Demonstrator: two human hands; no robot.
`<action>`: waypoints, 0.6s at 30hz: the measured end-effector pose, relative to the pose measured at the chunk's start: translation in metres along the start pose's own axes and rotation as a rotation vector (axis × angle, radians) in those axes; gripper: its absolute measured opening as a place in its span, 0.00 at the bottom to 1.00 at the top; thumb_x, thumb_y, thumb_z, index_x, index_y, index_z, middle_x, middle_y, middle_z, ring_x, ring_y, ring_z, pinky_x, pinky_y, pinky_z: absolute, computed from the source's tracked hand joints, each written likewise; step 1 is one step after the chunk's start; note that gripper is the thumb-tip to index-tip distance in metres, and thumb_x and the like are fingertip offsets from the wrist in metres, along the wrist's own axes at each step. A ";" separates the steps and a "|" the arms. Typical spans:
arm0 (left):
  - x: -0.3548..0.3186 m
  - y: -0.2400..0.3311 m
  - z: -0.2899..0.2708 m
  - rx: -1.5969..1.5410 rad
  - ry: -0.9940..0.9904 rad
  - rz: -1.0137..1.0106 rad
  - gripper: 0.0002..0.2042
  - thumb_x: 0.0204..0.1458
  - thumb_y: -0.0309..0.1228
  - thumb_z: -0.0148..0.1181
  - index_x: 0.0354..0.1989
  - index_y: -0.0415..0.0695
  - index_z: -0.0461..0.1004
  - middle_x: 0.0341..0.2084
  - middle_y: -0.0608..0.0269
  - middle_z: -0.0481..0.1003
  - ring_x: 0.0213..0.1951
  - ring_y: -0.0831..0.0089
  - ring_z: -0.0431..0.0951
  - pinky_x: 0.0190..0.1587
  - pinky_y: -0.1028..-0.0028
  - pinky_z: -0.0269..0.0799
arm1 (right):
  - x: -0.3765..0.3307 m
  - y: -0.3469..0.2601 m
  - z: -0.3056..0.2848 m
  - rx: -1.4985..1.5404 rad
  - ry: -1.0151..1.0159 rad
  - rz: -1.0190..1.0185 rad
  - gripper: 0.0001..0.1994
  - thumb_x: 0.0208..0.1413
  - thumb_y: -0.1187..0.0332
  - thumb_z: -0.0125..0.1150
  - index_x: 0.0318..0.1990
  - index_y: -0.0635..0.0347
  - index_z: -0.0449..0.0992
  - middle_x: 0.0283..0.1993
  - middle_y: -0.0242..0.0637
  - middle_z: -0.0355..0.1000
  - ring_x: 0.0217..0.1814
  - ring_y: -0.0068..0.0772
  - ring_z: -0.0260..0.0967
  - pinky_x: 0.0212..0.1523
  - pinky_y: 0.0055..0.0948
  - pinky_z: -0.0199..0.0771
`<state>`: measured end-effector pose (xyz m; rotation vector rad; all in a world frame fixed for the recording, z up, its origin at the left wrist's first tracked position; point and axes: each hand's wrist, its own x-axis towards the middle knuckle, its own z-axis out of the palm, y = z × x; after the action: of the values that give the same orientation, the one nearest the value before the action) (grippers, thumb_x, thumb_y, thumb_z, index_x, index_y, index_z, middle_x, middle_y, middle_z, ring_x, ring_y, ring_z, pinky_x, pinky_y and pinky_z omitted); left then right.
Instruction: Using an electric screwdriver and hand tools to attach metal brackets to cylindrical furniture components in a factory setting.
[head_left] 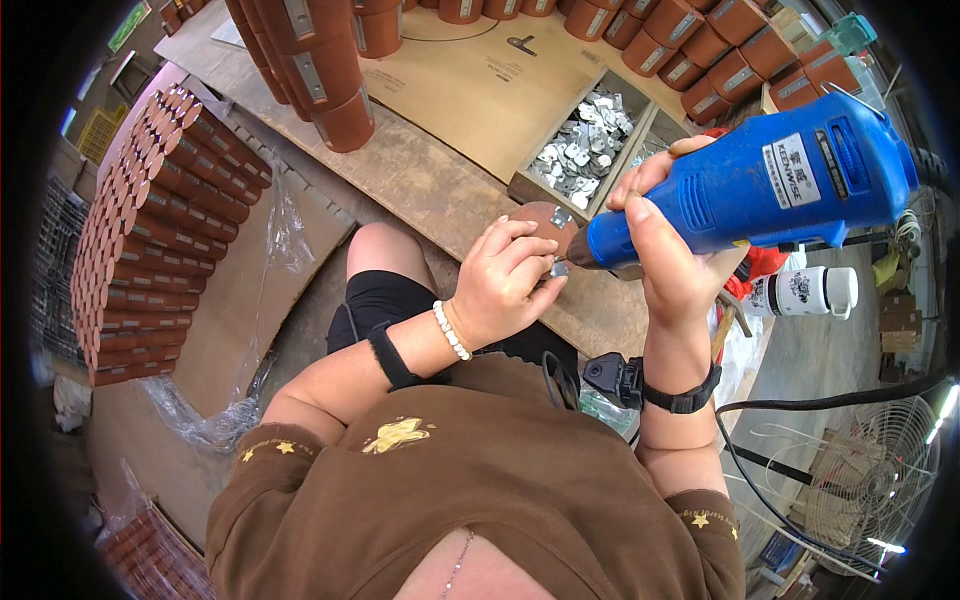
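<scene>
My right hand [668, 255] is wrapped round a blue corded electric screwdriver [725, 185], its dark nose pointing left. Under that nose sits a reddish-brown round piece [533, 213] with small silver metal plates [561, 217] at its edge. The fingers of my left hand [508, 285] close over this piece, near the tool's tip. What exactly lies under the fingertips, and the point where the tool meets the piece, are partly hidden.
Beyond my hands, a wooden tray [545, 197] holds many small metal plates [590, 140]. Stacked brown cylinders [335, 95] stand on the workbench [440, 150]; another large stack [175, 240] rises at left. A white bottle [805, 292], a black cable [840, 395] and a fan [870, 480] are at right.
</scene>
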<state>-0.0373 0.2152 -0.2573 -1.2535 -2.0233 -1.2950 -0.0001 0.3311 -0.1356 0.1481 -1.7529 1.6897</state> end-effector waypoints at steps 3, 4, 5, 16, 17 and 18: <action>0.001 0.000 0.000 0.002 0.003 0.006 0.10 0.28 0.28 0.63 0.20 0.41 0.70 0.28 0.63 0.71 0.38 0.61 0.69 0.43 0.59 0.64 | 0.000 0.001 -0.002 -0.056 -0.035 0.004 0.21 0.39 0.80 0.54 0.44 0.63 0.58 0.27 0.38 0.62 0.29 0.32 0.63 0.33 0.30 0.65; 0.001 0.000 -0.001 0.008 0.005 0.019 0.10 0.28 0.28 0.63 0.20 0.41 0.70 0.28 0.63 0.71 0.38 0.61 0.69 0.43 0.59 0.64 | 0.000 0.002 -0.002 -0.050 -0.039 0.008 0.21 0.39 0.80 0.54 0.44 0.63 0.58 0.27 0.38 0.62 0.29 0.32 0.63 0.33 0.30 0.65; 0.001 0.000 -0.001 0.009 0.000 0.011 0.10 0.28 0.28 0.63 0.20 0.41 0.70 0.28 0.63 0.71 0.38 0.61 0.69 0.43 0.59 0.64 | 0.000 0.003 -0.002 -0.048 -0.027 0.005 0.21 0.39 0.80 0.54 0.44 0.63 0.58 0.27 0.38 0.62 0.29 0.32 0.63 0.33 0.30 0.65; 0.004 0.002 -0.003 0.025 0.005 0.030 0.10 0.26 0.26 0.65 0.19 0.40 0.70 0.26 0.62 0.72 0.36 0.61 0.71 0.39 0.65 0.67 | -0.002 0.006 -0.006 -0.043 -0.016 -0.017 0.21 0.39 0.80 0.54 0.44 0.64 0.58 0.27 0.38 0.62 0.28 0.32 0.63 0.33 0.31 0.66; 0.005 0.002 -0.003 0.025 0.004 0.031 0.10 0.26 0.26 0.65 0.19 0.40 0.70 0.26 0.62 0.72 0.36 0.61 0.71 0.39 0.65 0.67 | -0.002 0.007 -0.006 -0.036 -0.012 -0.014 0.21 0.39 0.80 0.54 0.44 0.64 0.58 0.27 0.38 0.62 0.29 0.32 0.63 0.33 0.31 0.66; 0.005 0.002 -0.003 0.024 0.007 0.031 0.10 0.26 0.26 0.65 0.19 0.40 0.70 0.26 0.62 0.72 0.36 0.61 0.71 0.39 0.64 0.67 | -0.002 0.007 -0.006 -0.029 -0.007 -0.011 0.21 0.39 0.80 0.54 0.44 0.64 0.58 0.27 0.38 0.62 0.29 0.32 0.63 0.33 0.31 0.66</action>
<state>-0.0381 0.2155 -0.2512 -1.2630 -2.0006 -1.2553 0.0003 0.3372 -0.1437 0.1508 -1.7777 1.6573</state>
